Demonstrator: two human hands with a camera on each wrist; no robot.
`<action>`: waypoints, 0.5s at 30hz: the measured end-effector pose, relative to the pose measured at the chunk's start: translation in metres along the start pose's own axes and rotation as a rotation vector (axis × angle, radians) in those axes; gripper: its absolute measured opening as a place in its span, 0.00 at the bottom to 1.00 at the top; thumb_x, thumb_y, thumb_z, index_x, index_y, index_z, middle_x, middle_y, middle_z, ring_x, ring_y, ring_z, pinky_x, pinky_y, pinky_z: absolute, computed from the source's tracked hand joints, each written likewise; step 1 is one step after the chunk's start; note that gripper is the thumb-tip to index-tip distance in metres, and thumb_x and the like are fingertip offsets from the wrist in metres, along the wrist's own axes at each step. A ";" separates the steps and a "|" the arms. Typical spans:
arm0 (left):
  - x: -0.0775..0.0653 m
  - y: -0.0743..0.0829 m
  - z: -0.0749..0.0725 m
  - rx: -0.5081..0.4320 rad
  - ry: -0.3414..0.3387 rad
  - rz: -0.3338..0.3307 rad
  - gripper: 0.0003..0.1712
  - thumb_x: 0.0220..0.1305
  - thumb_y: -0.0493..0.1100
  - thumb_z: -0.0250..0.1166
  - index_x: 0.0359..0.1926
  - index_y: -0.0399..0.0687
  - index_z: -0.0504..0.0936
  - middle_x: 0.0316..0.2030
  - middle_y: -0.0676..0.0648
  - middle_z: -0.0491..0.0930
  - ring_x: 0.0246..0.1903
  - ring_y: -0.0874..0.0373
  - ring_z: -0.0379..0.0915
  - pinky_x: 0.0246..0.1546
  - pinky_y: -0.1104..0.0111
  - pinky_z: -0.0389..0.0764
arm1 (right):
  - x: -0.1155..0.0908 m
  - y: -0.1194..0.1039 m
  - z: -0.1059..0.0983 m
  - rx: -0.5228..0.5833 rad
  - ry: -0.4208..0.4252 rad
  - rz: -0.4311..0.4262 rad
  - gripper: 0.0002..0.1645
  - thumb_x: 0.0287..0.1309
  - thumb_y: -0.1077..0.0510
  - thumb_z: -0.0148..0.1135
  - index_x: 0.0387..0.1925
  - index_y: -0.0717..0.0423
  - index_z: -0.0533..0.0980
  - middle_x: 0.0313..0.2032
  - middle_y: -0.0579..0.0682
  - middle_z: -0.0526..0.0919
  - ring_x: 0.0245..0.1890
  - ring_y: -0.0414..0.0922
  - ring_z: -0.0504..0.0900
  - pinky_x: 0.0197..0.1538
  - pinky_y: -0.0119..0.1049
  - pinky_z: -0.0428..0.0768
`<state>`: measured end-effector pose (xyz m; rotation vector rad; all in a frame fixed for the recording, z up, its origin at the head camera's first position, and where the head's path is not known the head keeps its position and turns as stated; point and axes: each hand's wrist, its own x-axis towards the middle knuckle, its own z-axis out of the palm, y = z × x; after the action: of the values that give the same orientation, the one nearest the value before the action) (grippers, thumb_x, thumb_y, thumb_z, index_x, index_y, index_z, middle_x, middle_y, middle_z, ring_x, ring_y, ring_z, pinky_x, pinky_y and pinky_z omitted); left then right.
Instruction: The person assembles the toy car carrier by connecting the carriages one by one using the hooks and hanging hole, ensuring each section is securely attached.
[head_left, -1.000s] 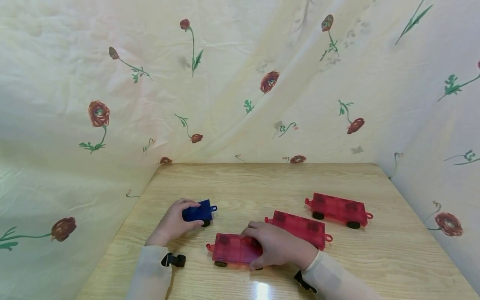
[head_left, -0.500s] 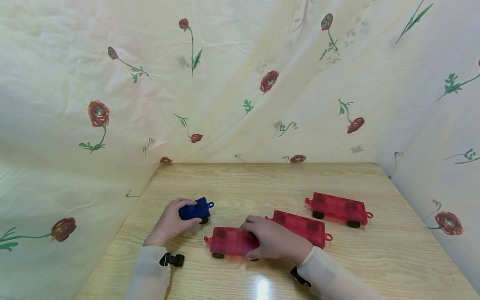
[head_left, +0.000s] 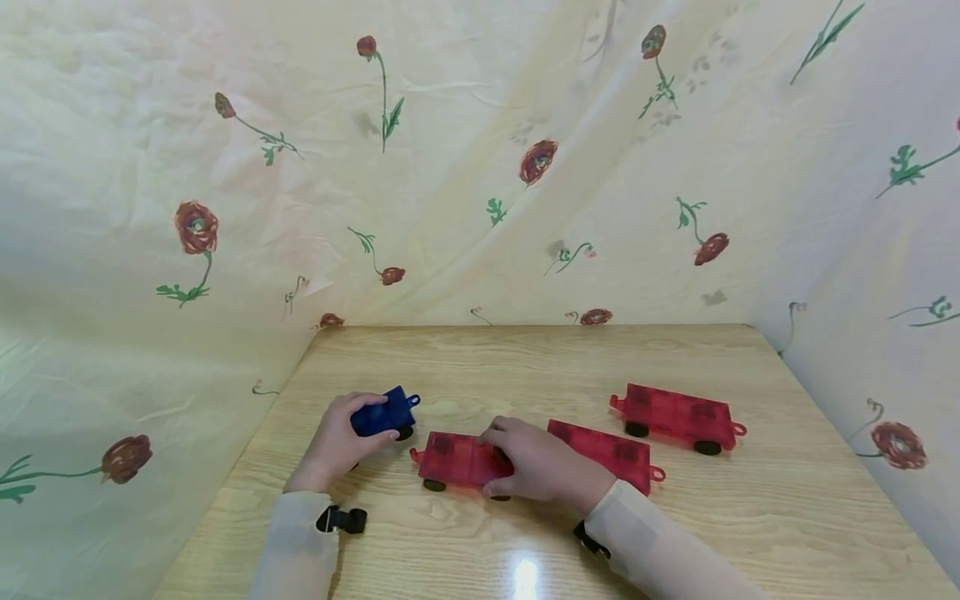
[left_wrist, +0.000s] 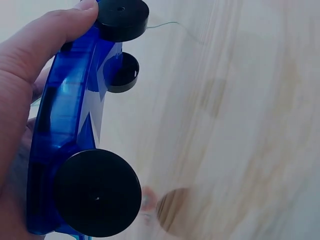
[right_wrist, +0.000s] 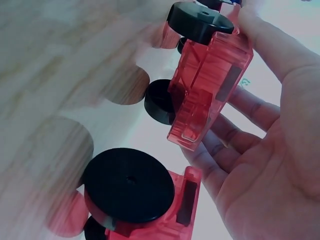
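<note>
My left hand (head_left: 333, 443) grips a small translucent blue toy train car (head_left: 378, 414), fingers on its far side and thumb on its near side. Its ring end points to the right. The left wrist view shows the same blue car (left_wrist: 62, 112) from the side, black wheels close over the table. With fingers and thumb, my right hand (head_left: 547, 461) holds a red toy train car (head_left: 453, 460) by its right end; its hook faces left, just below the blue car. The palm and fingers (right_wrist: 237, 107) show behind that red car (right_wrist: 210, 75) in the right wrist view.
A second red car (head_left: 611, 454) stands right behind my right hand, its left end hidden. Farther back to the right is a third red car (head_left: 678, 417). The wooden table (head_left: 480, 367) meets a flowered cloth (head_left: 450, 167) at its back and sides.
The right hand has pushed its red car away from me, toward the blue car. My left hand has shifted the blue car slightly left and back, turning its ring end farther away.
</note>
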<state>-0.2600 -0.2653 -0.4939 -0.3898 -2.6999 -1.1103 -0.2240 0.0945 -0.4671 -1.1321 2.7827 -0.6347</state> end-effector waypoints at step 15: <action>0.000 0.001 -0.001 0.000 0.003 -0.007 0.33 0.55 0.60 0.82 0.61 0.61 0.85 0.63 0.50 0.77 0.63 0.45 0.70 0.63 0.39 0.74 | 0.013 0.004 -0.001 -0.111 0.051 0.052 0.36 0.58 0.38 0.77 0.62 0.50 0.81 0.53 0.47 0.81 0.51 0.46 0.79 0.56 0.45 0.82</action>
<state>-0.2597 -0.2653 -0.4919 -0.3792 -2.7006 -1.1122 -0.2368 0.0887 -0.4663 -1.0722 2.9132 -0.5178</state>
